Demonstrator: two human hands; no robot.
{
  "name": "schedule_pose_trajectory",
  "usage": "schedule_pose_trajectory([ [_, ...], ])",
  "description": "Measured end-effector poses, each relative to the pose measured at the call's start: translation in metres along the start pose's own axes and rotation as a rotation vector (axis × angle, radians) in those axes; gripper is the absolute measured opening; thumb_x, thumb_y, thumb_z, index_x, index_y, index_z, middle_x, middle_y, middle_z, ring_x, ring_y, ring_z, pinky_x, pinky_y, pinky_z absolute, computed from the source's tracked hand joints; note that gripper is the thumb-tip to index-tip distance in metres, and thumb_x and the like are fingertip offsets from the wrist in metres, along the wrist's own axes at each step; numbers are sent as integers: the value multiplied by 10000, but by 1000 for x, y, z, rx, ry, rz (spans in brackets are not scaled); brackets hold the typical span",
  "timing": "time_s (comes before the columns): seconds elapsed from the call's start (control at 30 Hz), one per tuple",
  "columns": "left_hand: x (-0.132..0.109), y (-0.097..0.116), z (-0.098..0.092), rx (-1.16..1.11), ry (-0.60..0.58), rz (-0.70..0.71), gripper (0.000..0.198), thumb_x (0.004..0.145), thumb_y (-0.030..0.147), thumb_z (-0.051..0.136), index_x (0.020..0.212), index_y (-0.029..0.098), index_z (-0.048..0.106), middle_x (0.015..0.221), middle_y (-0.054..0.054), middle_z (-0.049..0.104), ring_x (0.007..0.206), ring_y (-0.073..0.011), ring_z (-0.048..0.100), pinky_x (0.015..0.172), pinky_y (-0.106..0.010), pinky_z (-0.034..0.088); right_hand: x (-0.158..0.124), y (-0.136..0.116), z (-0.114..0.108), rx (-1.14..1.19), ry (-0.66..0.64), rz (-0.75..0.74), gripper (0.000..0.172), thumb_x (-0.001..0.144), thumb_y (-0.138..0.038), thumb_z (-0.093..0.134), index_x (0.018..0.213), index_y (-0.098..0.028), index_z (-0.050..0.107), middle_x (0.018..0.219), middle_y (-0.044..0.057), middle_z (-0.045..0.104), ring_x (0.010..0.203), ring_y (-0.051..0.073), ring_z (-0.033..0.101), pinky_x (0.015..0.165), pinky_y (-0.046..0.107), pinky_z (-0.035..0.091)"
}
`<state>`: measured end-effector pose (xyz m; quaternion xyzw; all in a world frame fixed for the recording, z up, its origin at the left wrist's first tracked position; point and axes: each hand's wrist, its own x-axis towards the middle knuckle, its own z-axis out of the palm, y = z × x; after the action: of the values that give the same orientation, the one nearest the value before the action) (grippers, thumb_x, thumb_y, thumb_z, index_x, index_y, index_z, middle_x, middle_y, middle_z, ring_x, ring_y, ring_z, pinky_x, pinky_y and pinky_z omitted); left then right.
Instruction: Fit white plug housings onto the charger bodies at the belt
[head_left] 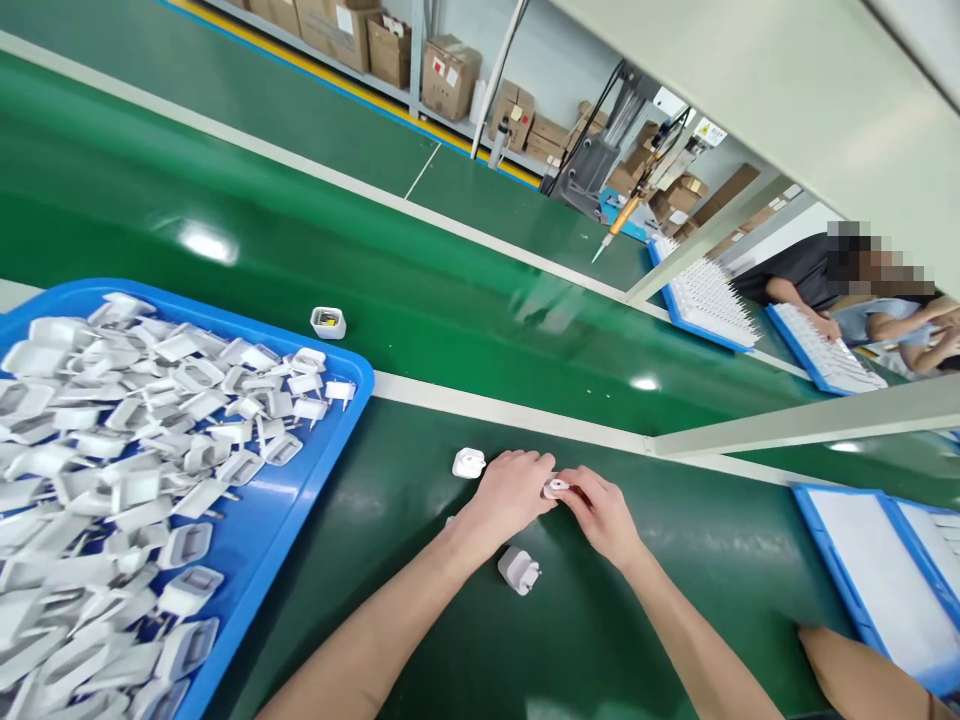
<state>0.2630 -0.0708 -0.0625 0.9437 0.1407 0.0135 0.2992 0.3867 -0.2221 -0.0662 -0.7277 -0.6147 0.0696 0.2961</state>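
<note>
My left hand point(510, 495) and my right hand point(600, 515) meet over the green work surface point(525, 640), both pinched on one small white plug part point(556, 488) between their fingertips. A white plug piece point(469, 463) lies just left of my left hand. Another white plug with pins point(519, 570) lies below my left wrist. A large blue tray point(285, 500) full of several white plug shells sits at the left.
One white shell point(328, 322) rides on the green conveyor belt point(420, 290) beyond the tray. Blue trays point(877, 570) stand at the right, beside another person's arm point(870, 675). A co-worker point(840, 290) sits far right by more blue trays point(705, 300). Cardboard boxes line the back shelves.
</note>
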Motion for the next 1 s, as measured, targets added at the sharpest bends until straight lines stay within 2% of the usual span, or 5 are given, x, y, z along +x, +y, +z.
schedule_pose_trajectory([
  [0.43, -1, 4, -6, -31, -37, -13, 147, 908, 279, 645, 995, 171, 597, 973, -74, 694, 960, -276, 684, 884, -383, 509, -2, 4, 3, -26, -17, -18, 209, 1081, -310, 483, 1065, -203, 661, 847, 54, 643, 707, 184, 586, 656, 309, 490],
  [0.67, -12, 6, -25, -69, -111, 0, 495, 784, 394, 823, 1140, 164, 567, 1043, -61, 693, 976, -271, 681, 774, -323, 510, -4, 0, 3, -38, -10, 45, 215, 1081, -371, 477, 1072, -213, 622, 863, 28, 636, 691, 166, 583, 620, 283, 480],
  [0.8, -20, 4, -33, -90, -121, 8, 388, 845, 343, 777, 1144, 195, 579, 1078, -50, 678, 1008, -247, 674, 779, -296, 499, -8, 2, 2, -20, 10, 82, 220, 1054, -411, 532, 1136, -215, 590, 808, -5, 580, 616, 146, 539, 571, 264, 479],
  [0.9, -23, 4, -33, -87, -108, 0, 412, 874, 305, 753, 1219, 184, 562, 1115, -71, 670, 1066, -264, 658, 827, -317, 502, -9, 3, -5, -5, 40, 96, 253, 1044, -402, 544, 1209, -210, 552, 786, -17, 535, 615, 149, 527, 558, 261, 483],
  [1.0, -31, 10, -36, -73, -95, 5, 438, 898, 228, 719, 1286, 155, 530, 1130, -95, 658, 1086, -281, 642, 850, -344, 503, -6, 2, -11, 10, 3, 62, 303, 1022, -412, 586, 1262, -229, 560, 923, 28, 558, 688, 157, 556, 605, 278, 523],
])
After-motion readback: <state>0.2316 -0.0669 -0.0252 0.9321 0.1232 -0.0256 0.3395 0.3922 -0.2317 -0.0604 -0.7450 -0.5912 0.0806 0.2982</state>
